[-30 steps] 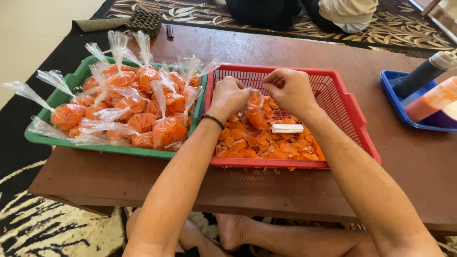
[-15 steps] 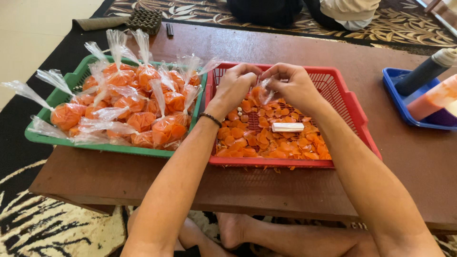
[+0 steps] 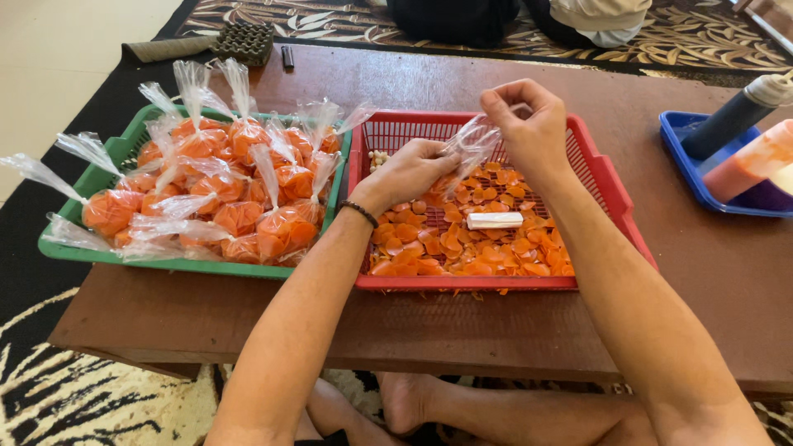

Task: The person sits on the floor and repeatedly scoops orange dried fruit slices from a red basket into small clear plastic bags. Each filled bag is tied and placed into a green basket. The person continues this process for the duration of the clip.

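Both hands pinch one small clear plastic bag (image 3: 472, 142) between them: the right hand (image 3: 529, 124) has thumb and forefinger pressed together on its upper edge, lifted above the red basket (image 3: 615, 198), while the left hand (image 3: 413, 169) closes its grip on the bag's lower part, fingers curled, a dark band at the wrist. The bag hangs stretched between the two grips, over the middle of the red basket, and looks empty. Beneath it the basket holds a loose layer of orange chips (image 3: 462, 248), with a small white oblong piece (image 3: 494, 220) lying on top of them and a few pale round bits at the far left corner. Just beside the red basket, to its left and touching it, a green tray (image 3: 58, 239) is heaped with filled clear bags of orange chips (image 3: 223, 198), their twisted tops sticking up. Both stand on a brown wooden desk (image 3: 496, 330). At the desk's right edge a blue tray (image 3: 686, 157) carries a dark bottle and an orange one, both tilted.
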